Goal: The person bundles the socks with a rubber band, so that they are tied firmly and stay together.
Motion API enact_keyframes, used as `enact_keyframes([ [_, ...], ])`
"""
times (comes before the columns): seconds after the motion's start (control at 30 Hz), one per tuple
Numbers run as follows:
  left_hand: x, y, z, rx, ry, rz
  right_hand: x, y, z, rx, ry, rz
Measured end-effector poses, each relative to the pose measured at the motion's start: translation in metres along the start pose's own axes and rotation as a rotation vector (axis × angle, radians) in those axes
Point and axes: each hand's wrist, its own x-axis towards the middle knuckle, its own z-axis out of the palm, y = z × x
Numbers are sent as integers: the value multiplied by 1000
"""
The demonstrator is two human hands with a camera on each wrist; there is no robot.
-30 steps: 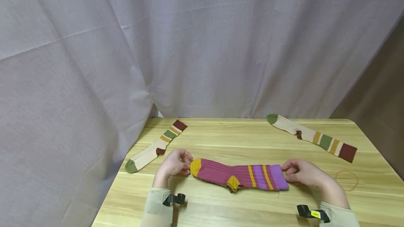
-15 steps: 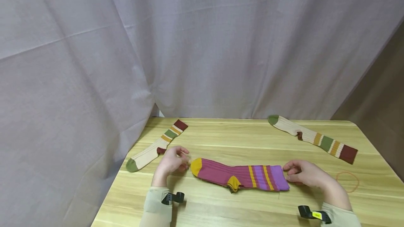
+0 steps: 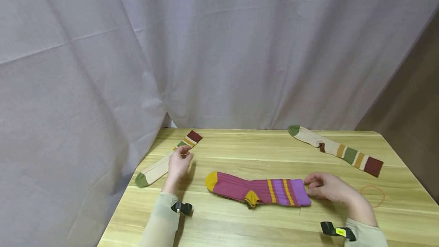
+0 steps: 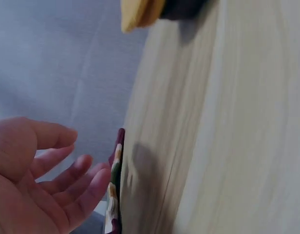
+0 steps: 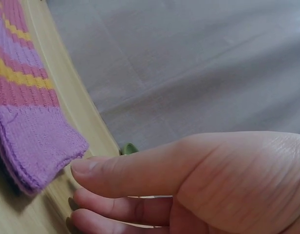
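A maroon and purple striped sock (image 3: 240, 186) with mustard toe and heel lies flat across the table, toe to the left. Darker fabric peeks out under its heel. At its purple cuff (image 5: 40, 141) is my right hand (image 3: 330, 189), thumb beside the cuff edge and fingers loosely bent; nothing is pinched between them. My left hand (image 3: 179, 164) hovers by a cream sock (image 3: 159, 169) with green toe and striped leg, covering part of it. In the left wrist view its fingers (image 4: 86, 200) are relaxed and hold nothing.
A second cream striped sock (image 3: 334, 148) lies at the back right. An orange ring (image 3: 372, 196) is on the wooden table (image 3: 240, 228) right of my right hand. Grey curtain (image 3: 223, 56) hangs behind and left of the table.
My left hand has moved from the maroon sock's toe up and left to the cream sock. My right hand stays by the purple cuff. The socks lie as before.
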Motion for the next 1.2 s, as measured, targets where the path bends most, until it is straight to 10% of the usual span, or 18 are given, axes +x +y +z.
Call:
enact_keyframes([
  [0.6,35,-20,-4,135,-26,92,2,-4,-2,-69,178,-33],
  [1.2,42,-27,-6,248,-46,96,1,-7,-3,-106,201,-44],
])
